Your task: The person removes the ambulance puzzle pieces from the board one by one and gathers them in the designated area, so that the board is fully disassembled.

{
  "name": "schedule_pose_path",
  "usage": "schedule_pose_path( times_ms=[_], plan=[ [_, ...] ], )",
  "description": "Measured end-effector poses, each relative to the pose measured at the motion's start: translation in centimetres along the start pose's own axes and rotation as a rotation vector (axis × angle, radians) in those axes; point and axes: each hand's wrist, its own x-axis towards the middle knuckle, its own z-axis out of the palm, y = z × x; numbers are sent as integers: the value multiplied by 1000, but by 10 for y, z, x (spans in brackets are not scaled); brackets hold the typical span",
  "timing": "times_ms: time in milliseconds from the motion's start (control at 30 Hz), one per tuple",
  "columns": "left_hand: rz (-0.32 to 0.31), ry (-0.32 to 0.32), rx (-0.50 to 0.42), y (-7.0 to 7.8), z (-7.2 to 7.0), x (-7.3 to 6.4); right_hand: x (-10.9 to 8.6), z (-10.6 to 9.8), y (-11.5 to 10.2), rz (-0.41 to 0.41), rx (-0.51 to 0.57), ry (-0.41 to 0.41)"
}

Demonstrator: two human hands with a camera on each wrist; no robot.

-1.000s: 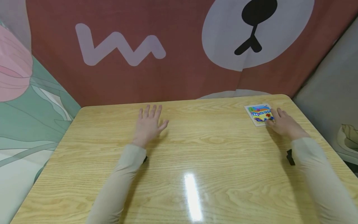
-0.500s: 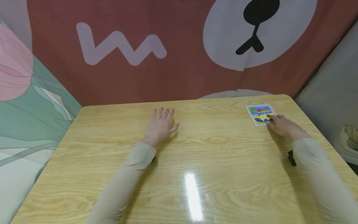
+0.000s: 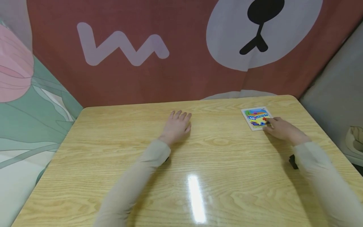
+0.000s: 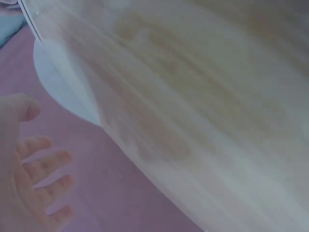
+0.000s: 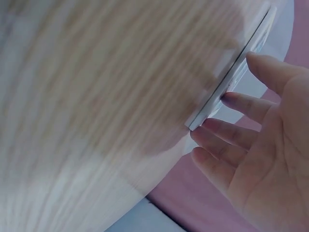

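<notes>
A thin square picture board [image 3: 253, 118] with a pale border lies flat toward the back right of the table. It shows a yellow cartoon vehicle with a red mark, partly covered by my fingers. My right hand [image 3: 280, 128] touches the board's right side with extended, slightly bent fingers. In the right wrist view the fingertips meet the near end and top of the board [image 5: 212, 102], and the thumb lies over its edge. My left hand [image 3: 176, 127] hovers near the table's middle, holding nothing; its fingers [image 4: 50, 166] are loosely bent and spread.
The wood-grain table [image 3: 215, 164] carries a bright light reflection at its front. A reddish-brown cloth [image 3: 181, 82] with a bear face hangs right behind the back edge. At the right, beyond the table, stands a pale object [image 3: 354, 140].
My left hand has moved to the right and its fingers have bent a little. My right hand's fingers have come onto the board, and both have shifted slightly left.
</notes>
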Motion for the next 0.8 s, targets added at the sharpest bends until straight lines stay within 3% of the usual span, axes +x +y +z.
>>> schedule_pose_path(
  times_ms=[267, 433, 800],
  plan=[
    [41, 7, 19, 23, 2, 17, -1, 0, -15, -31, 1, -4],
    [76, -24, 23, 41, 0, 29, -1, 0, -23, -62, -30, 22],
    [148, -88, 2, 81, 0, 41, 0, 2, -34, -218, -105, 72]
  ],
)
